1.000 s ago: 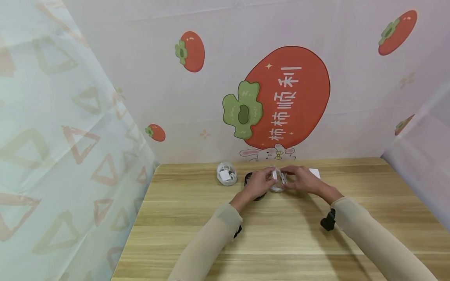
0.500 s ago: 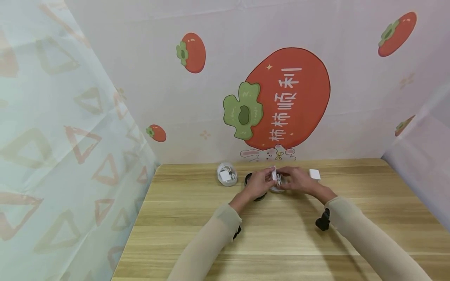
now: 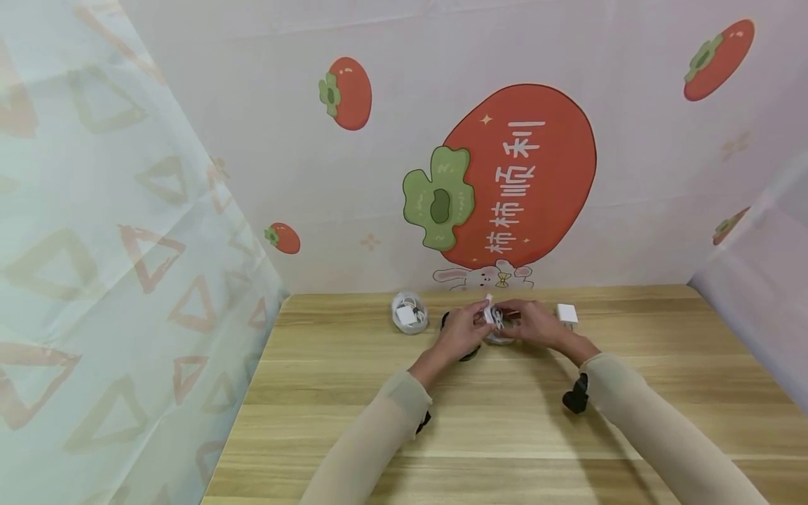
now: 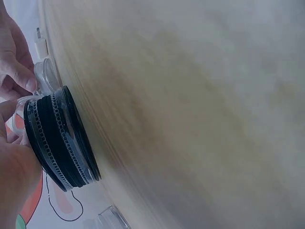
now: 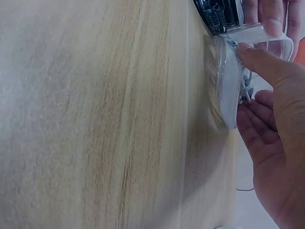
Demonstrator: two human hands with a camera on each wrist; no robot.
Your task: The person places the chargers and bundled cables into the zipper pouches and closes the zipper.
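While my fingers [image 5: 259, 59] pinch the clear case [image 5: 228, 86] near the table's [image 3: 505, 421] far edge, both hands curled on it, it seems light, thin and slick; gripping the rim looks safest. Beside it sits a black case [image 4: 59, 138].

Both arms reach forward, left hand [image 3: 463, 330] and right hand [image 3: 533, 324] meeting, fingers curled.

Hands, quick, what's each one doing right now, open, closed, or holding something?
Left hand: fingers pinch the small white cable piece.
Right hand: holds the clear round case, thumb pressed on its rim.
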